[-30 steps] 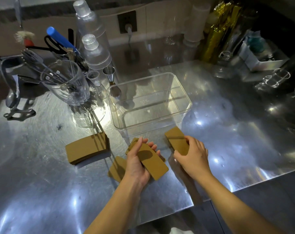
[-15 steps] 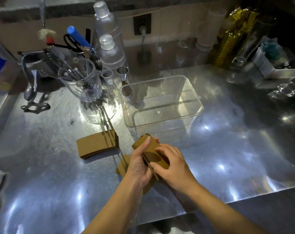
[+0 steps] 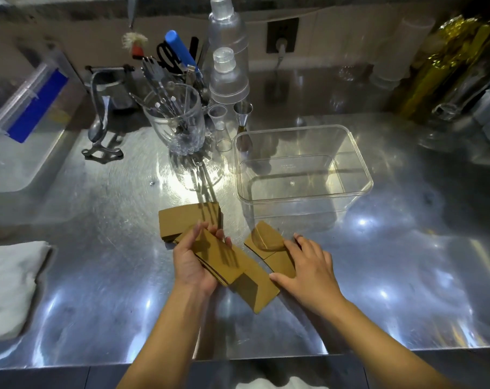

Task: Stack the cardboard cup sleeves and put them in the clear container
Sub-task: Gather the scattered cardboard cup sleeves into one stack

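My left hand (image 3: 193,262) grips a small stack of flat brown cardboard cup sleeves (image 3: 221,256), held tilted just above the steel counter. A loose sleeve (image 3: 253,290) lies under that stack's right end. My right hand (image 3: 308,268) rests flat on more loose sleeves (image 3: 266,240), fingers spread over them. A neat pile of sleeves (image 3: 182,220) lies on the counter just behind my left hand. The clear container (image 3: 361,175) stands with nothing in it, behind and to the right of my hands.
A glass jar of utensils (image 3: 176,122), two clear shaker bottles (image 3: 228,77), a small cup and a jigger stand left of the container. A plastic bin (image 3: 19,130) and a white cloth (image 3: 11,284) are at the left. Gold packets and glassware fill the back right.
My hands have come apart. The left keeps the gathered stack and has moved left toward the pile; the right has gone right and down onto the loose sleeves on the counter.
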A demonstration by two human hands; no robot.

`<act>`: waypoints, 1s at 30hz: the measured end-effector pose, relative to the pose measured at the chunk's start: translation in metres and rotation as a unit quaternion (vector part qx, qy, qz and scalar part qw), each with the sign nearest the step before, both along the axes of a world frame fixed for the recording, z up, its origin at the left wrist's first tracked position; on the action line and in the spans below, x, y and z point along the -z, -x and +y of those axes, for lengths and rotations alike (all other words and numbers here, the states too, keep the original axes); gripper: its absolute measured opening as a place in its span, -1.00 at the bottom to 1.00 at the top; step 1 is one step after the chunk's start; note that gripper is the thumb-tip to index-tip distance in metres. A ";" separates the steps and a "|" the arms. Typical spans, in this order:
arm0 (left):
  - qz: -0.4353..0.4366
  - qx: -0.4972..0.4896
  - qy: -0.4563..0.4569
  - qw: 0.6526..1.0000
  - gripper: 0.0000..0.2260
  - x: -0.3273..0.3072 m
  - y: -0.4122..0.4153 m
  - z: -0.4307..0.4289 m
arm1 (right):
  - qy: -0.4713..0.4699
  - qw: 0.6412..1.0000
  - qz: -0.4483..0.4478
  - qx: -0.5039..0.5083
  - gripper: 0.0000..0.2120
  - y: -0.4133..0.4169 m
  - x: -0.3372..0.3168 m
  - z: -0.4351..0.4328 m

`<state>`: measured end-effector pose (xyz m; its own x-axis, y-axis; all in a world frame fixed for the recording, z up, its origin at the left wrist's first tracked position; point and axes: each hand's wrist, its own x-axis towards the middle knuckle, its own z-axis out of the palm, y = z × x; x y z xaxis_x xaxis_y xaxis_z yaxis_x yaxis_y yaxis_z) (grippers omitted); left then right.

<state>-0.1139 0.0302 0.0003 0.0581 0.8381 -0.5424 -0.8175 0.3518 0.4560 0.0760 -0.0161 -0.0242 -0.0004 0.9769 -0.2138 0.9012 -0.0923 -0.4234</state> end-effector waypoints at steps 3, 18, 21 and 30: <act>-0.017 -0.012 0.032 0.999 -0.88 0.005 0.002 -0.007 | -0.040 0.999 -0.023 -0.012 -0.39 0.000 0.005 -0.003; -0.069 0.042 0.008 0.997 -0.68 0.009 -0.031 -0.021 | -0.019 0.952 0.301 0.055 -0.63 0.028 -0.033 -0.002; -0.067 0.046 0.009 0.997 -0.43 0.007 -0.036 -0.022 | -0.014 0.956 0.292 0.009 -0.61 0.040 -0.034 -0.005; -0.042 0.004 0.001 0.999 -0.86 0.013 -0.019 -0.021 | 0.017 0.956 0.288 -0.044 -0.67 0.045 -0.025 -0.005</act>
